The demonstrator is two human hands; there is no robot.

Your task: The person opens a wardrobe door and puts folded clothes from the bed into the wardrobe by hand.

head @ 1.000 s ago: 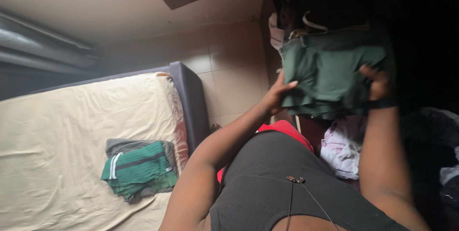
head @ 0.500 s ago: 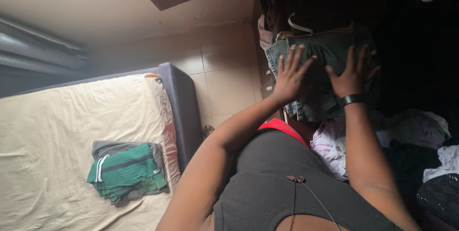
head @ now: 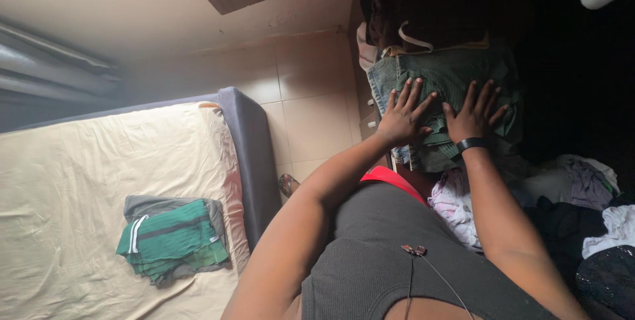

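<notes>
My left hand (head: 403, 118) and my right hand (head: 475, 118) lie flat, side by side, with fingers spread on a folded dark green garment (head: 456, 78). The garment tops a stack of folded clothes, with blue denim (head: 380, 78) at its left edge, inside a dark wardrobe. My right wrist wears a black band (head: 471, 143). Neither hand grips anything.
Dark clothes with a white drawstring (head: 423, 22) lie beyond the stack. Loose pale and dark clothes (head: 582, 187) are heaped at the right. At the left is a bed with a cream sheet (head: 79, 181) bearing a folded green and grey pile (head: 173, 240). Tiled floor (head: 311, 115) lies between.
One second ago both hands held the green garment by its edges. They set it on the stack, let go, and now press flat on top, slightly lower than half a second ago.
</notes>
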